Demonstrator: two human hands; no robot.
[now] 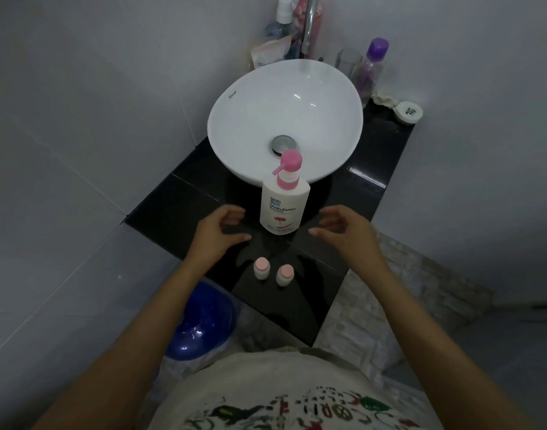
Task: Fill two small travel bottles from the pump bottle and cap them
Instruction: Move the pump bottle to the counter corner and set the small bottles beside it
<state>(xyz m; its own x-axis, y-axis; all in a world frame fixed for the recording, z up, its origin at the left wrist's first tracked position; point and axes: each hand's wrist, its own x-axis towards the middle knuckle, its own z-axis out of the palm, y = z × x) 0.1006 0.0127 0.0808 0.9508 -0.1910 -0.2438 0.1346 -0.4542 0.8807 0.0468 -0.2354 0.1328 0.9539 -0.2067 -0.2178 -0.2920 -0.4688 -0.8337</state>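
A white pump bottle (283,203) with a pink pump head stands upright on the black counter (173,209), just in front of the sink. Two small white travel bottles with pink caps stand side by side near the counter's front edge, the left travel bottle (261,268) and the right travel bottle (285,274). My left hand (218,232) hovers left of the pump bottle with fingers spread, holding nothing. To the right of the pump bottle my right hand (343,232) hovers the same way, empty. Both hands are above and behind the small bottles, touching nothing.
A white basin sink (235,119) with a chrome tap (309,26) fills the back of the counter. Toiletries, a glass (348,62), a purple-capped bottle (371,69) and a round white tub (408,112) stand behind and right of it. A blue bucket (201,324) sits on the floor at left.
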